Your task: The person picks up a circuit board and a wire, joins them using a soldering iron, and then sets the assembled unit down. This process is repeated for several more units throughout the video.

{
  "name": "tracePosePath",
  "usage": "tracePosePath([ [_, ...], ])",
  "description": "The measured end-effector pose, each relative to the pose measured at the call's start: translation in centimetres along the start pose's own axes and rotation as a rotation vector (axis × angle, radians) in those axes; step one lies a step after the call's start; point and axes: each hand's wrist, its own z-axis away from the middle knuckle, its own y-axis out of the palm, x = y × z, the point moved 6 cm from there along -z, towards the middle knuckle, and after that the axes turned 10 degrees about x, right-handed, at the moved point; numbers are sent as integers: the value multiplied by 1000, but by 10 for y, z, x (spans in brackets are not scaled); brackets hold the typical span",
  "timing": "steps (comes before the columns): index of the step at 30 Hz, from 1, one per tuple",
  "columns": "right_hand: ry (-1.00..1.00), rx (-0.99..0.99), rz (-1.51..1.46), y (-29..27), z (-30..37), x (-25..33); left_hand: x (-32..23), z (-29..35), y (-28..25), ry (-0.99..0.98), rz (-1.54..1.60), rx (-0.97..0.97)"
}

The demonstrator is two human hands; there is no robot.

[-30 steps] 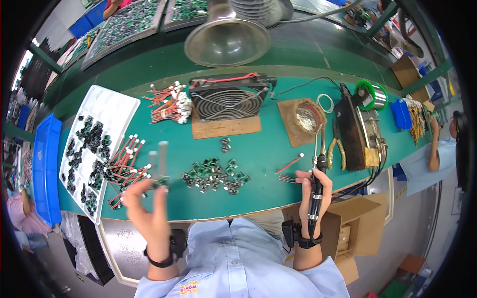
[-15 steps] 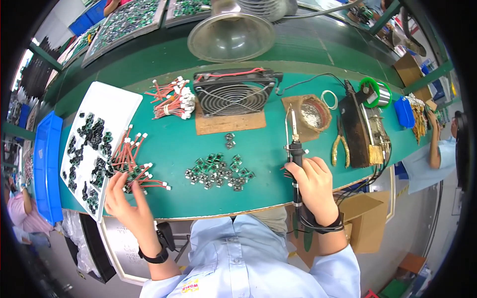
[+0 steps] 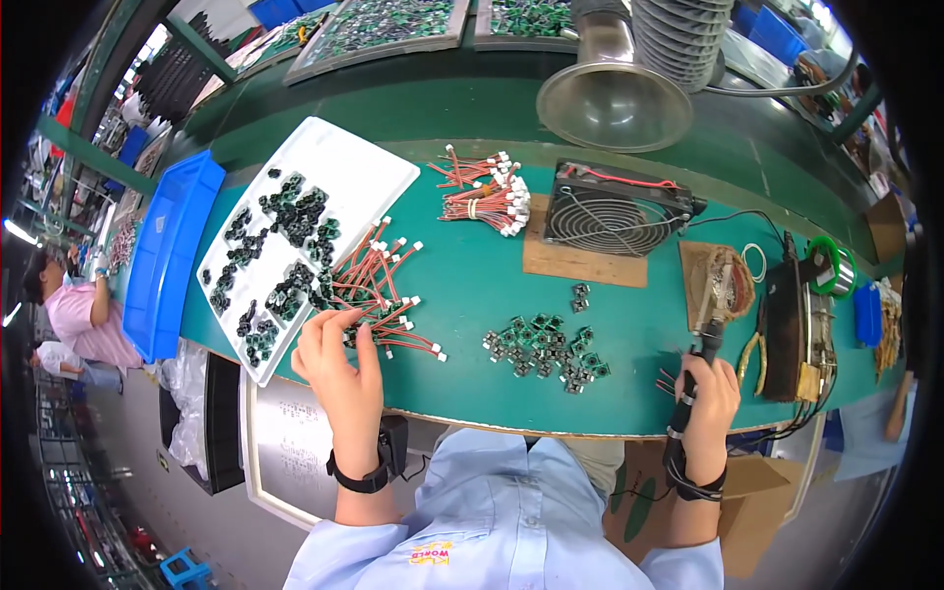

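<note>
My left hand (image 3: 339,369) is over the near right edge of a white tray (image 3: 369,167), thumb and fingertips apart around small boards with red wires (image 3: 379,285) in a pile there. Nothing looks gripped, though the fingers partly cover the boards. My right hand (image 3: 710,393) is wrapped around a soldering iron (image 3: 680,415), and thin red wires (image 3: 667,382) stick out beside its fingers. The iron's tip end reaches the round tip-cleaning dish (image 3: 739,285). Dark green circuit boards (image 3: 285,211) lie in clusters on the tray, and loose boards (image 3: 541,344) are heaped mid-mat.
Behind the boards stand a black fan (image 3: 615,221) and a bundle of red wires with white connectors (image 3: 487,202). Pliers (image 3: 753,362), a soldering station (image 3: 784,334) and a solder spool (image 3: 832,265) are at right. A blue bin (image 3: 177,256) flanks the tray; a metal hood (image 3: 615,108) hangs beyond.
The view has swung left, so the bench appears further right. The soldering iron's tip has moved from beside the dish onto it. My left hand stays by the wired boards.
</note>
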Motion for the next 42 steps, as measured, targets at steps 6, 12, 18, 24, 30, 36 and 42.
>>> tracePosePath([
  [6, 228, -442, -368, -4, 19, -12, -49, 0, 3, 87, 74, 17],
  [12, 285, -473, -780, -5, 34, 5, -82, 5, 48, 272, 326, 356],
  [18, 303, -382, -688, -5, 43, 25, -71, 8, 60, 223, 399, 473],
  [24, 345, -377, -814, -1, 44, 34, -71, 14, 55, 154, 357, 559],
  [30, 283, -348, -1009, -5, 32, 43, -85, 24, 50, 186, 625, 580],
  [36, 293, -319, -1246, -4, 28, 45, -107, 31, 44, 418, 513, 545],
  [42, 298, -304, -1360, -1, 24, 48, -89, 39, 58, 200, 619, 520],
])
